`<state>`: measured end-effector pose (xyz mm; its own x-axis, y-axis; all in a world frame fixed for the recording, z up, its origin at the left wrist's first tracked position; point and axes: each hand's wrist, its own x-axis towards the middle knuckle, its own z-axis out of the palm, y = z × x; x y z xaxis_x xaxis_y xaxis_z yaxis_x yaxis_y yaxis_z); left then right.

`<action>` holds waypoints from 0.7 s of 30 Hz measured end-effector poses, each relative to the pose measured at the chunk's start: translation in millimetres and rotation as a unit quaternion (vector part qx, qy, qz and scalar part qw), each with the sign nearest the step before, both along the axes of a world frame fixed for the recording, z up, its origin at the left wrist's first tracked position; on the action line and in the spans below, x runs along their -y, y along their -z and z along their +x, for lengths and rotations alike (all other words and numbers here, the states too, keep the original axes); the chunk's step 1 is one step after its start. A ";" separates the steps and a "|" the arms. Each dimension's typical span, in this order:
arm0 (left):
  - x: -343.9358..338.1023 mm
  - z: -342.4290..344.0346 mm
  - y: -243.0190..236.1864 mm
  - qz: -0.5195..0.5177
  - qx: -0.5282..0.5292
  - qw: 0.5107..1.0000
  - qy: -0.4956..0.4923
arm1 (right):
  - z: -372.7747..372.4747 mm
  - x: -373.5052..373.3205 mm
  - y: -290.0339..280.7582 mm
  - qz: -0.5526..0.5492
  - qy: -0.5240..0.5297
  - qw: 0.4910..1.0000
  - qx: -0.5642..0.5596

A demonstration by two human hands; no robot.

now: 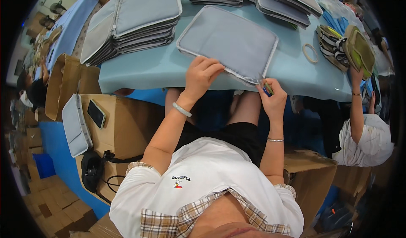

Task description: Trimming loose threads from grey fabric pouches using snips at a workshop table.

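Observation:
A grey padded laptop sleeve [230, 41] with pale edging lies flat on the table, its near edge by the table's front. My left hand [204, 75] is closed in a pinch on that near edge. At the sleeve's near right corner, my right hand [274, 97] closes around a small tool with blue and green on its handle [267, 89]. The tool's tip points at the corner; its exact kind is too small to make out.
Stacks of grey sleeves stand on the blue-covered table [131, 75] at the far left, back and far right. A tape ring [310, 53] lies right. A co-worker's hand [356, 75] holds an olive bag [359, 49]. Left, a carton [122, 119] bears a phone [96, 114].

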<state>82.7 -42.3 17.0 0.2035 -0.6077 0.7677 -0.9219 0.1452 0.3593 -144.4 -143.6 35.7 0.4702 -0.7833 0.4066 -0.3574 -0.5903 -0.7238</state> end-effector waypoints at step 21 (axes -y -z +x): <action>28.6 -69.8 1.9 0.023 0.072 0.992 0.103 | -25.9 -34.7 9.1 0.066 0.074 0.995 -0.011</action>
